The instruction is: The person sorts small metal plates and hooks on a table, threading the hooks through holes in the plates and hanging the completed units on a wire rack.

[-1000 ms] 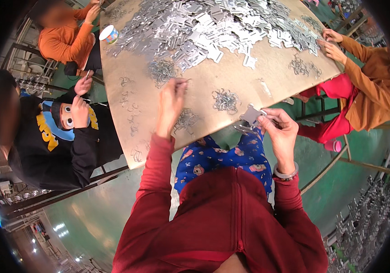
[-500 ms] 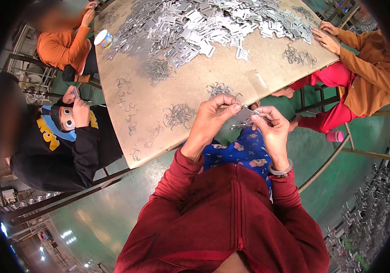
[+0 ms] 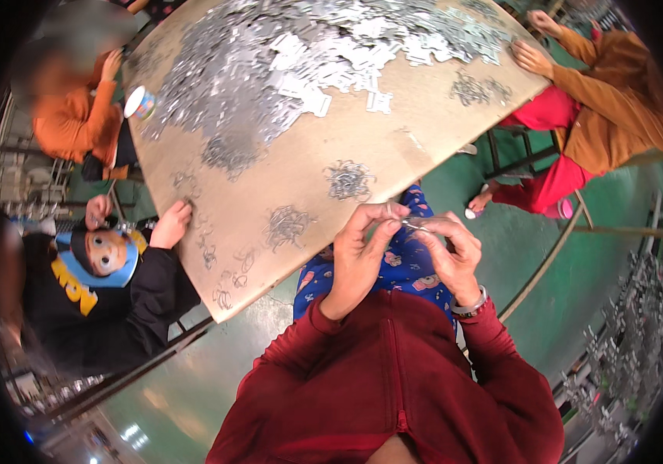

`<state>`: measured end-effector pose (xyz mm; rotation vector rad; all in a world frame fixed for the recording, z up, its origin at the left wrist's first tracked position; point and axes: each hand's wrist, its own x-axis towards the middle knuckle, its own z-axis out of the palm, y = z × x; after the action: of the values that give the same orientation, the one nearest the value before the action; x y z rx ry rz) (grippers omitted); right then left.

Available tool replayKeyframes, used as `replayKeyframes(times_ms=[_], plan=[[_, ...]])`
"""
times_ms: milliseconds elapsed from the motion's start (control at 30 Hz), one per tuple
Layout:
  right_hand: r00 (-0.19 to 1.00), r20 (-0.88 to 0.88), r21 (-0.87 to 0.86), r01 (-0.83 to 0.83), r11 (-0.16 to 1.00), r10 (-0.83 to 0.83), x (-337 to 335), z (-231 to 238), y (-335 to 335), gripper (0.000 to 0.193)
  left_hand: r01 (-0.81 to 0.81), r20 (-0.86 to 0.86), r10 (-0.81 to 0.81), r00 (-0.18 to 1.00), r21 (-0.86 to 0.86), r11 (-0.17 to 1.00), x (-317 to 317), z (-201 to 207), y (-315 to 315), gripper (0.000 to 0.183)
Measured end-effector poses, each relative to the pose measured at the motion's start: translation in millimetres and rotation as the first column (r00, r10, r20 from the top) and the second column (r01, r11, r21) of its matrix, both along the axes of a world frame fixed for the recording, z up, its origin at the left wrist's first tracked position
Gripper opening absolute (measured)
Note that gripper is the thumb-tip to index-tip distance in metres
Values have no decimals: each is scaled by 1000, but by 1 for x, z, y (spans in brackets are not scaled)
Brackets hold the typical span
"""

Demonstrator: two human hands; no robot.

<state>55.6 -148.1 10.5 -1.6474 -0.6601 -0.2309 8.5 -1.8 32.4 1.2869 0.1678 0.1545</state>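
My right hand (image 3: 454, 259) pinches a small grey metal plate (image 3: 415, 225), seen nearly edge-on over my lap, just off the table's near edge. The fingers of my left hand (image 3: 362, 251) are closed at the plate's left end on a thin wire hook (image 3: 389, 209), mostly covered by the fingertips. Whether the hook sits in the plate I cannot tell. On the table (image 3: 293, 267), the nearest heaps are loose wire hooks (image 3: 348, 180) and another bunch of hooks (image 3: 288, 226) to their left.
A big heap of flat metal plates (image 3: 293, 69) covers the table's far part. A paper cup (image 3: 140, 103) stands at the left edge. Co-workers sit left and right; one in black rests a hand (image 3: 172, 224) on the table. Metal parts (image 3: 633, 348) fill the lower right.
My hands have come lower and closer together, and the plate has turned from showing its face to nearly edge-on. The black-clad co-worker's hand has moved onto the table edge. The view has shifted.
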Motion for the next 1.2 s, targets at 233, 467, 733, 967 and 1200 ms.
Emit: replayKeyframes(times_ms=[233, 467, 733, 967, 1200], plan=[[871, -475, 118, -78, 990, 125, 68, 6, 7, 27, -20, 198, 8, 980, 61, 998, -3, -10, 0, 6], [961, -146, -407, 158, 900, -235, 198, -66, 113, 32, -32, 232, -26, 972, 241, 970, -20, -11, -6, 7], [953, -105, -761, 106, 640, -283, 211, -69, 113, 43, -61, 226, 3, 974, 250, 966, -26, -7, -2, 8], [814, -581, -120, -67, 990, -16, 162, -31, 38, 38, -6, 253, -59, 966, 247, 969, -20, -13, -1, 9], [649, -696, 303, -125, 945, 309, 67, 6, 16, 35, -15, 166, -34, 985, 285, 958, -8, -32, 4, 5]])
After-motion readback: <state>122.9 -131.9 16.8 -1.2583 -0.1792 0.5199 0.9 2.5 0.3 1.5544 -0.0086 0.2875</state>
